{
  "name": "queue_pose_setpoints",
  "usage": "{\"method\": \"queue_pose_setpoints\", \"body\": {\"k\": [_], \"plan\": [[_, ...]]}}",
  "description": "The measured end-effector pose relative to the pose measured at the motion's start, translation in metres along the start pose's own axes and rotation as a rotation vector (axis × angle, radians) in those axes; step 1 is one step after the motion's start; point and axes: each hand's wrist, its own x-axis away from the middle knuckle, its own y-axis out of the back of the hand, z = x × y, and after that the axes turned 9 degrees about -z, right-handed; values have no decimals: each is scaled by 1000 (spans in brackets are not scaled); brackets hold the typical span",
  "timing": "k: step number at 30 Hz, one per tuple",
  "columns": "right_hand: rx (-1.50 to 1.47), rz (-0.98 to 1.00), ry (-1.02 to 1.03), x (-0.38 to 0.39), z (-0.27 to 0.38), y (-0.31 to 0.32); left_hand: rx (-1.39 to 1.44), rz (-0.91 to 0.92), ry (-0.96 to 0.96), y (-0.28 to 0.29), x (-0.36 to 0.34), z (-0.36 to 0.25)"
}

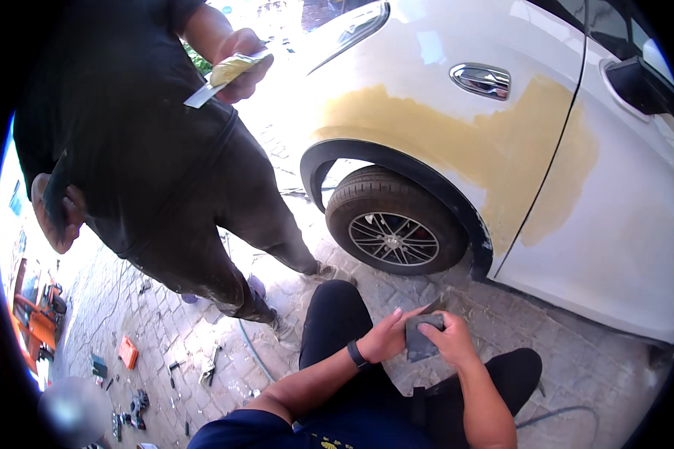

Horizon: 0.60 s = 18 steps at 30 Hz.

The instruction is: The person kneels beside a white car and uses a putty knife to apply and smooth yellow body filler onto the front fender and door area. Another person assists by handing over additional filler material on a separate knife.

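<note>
Between my two hands, above my lap, is a dark grey piece of sandpaper, with a brownish edge sticking up behind it. My right hand pinches it with the thumb lying across its face. My left hand, with a dark band on the wrist, grips its left side, and some of those fingers are hidden behind it. In front of me stands a white car. Dull yellow filler covers its fender above the wheel arch and runs over the gap onto the door.
A co-worker in dark clothes stands at the left, holding a flat spreader with yellowish putty. The car's wheel is close ahead. Several tools, an orange box and a hose lie on the paving.
</note>
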Motion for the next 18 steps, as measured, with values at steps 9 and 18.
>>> {"method": "queue_pose_setpoints", "body": {"k": [9,18], "plan": [[-537,-60,-121,10,6,13,-600,-399,-393,23,-10,-13],[-98,-546,175,-16,-8,25,-575,-218,-392,-13,5,1]]}}
